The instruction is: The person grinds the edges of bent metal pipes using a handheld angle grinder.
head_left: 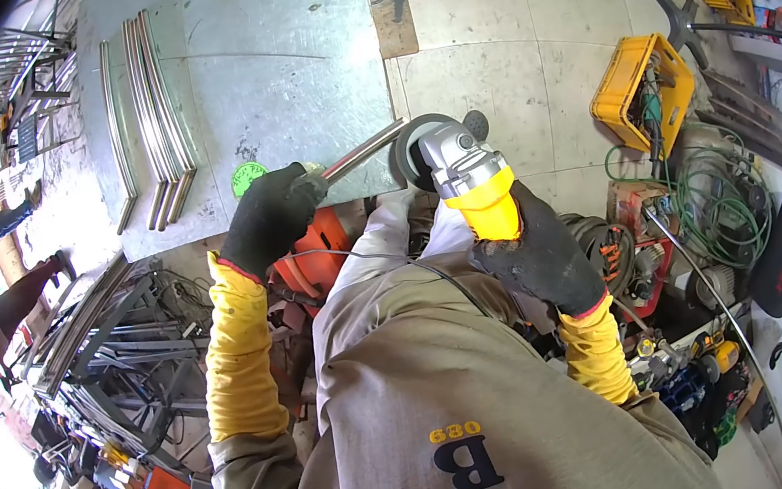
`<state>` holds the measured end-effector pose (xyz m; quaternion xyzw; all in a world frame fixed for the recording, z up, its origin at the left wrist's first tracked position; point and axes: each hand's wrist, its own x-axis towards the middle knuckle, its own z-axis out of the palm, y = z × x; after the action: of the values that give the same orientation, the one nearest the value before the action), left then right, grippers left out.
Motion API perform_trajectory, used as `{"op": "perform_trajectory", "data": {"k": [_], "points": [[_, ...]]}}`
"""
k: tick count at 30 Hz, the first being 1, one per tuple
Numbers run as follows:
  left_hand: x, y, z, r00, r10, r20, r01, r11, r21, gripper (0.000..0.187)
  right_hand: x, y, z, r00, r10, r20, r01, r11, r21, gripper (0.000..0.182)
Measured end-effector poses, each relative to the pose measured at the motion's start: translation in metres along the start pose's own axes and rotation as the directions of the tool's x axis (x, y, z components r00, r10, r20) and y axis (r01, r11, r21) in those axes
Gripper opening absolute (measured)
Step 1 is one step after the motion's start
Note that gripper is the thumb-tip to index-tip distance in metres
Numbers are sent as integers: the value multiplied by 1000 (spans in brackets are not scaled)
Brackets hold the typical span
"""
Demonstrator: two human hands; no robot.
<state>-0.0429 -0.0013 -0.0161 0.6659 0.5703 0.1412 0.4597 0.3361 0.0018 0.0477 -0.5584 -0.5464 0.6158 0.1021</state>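
My right hand (544, 252), in a black glove with a yellow sleeve, is wrapped round the yellow body of an angle grinder (478, 181). The grinder's disc (413, 152) is turned toward the table's near right corner, and its edge meets the end of a metal tube (365, 150). That tube is gripped near its other end by my left hand (271, 217), also black-gloved. Just behind the left hand a round green label (249, 177) lies on the metal tabletop (275, 80). Most of my fingers on the grinder are hidden beneath it.
Several bent metal tubes (153, 128) lie on the tabletop's left part. A yellow crate (637, 96) with tools stands on the floor at right, near a coiled green hose (724, 205). Metal frames (124, 355) crowd the left. Two people's legs (15, 301) show at far left.
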Motion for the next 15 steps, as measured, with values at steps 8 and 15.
{"op": "perform_trajectory", "data": {"k": [8, 15], "points": [[2, -8, 1, 987, 162, 9, -162, 980, 112, 22, -5, -6, 1, 1000, 11, -13, -12, 999, -40, 50], [3, 1, -2, 977, 210, -29, -206, 973, 104, 22, 0, -10, -3, 998, 59, 36, -60, 997, 38, 51]]}}
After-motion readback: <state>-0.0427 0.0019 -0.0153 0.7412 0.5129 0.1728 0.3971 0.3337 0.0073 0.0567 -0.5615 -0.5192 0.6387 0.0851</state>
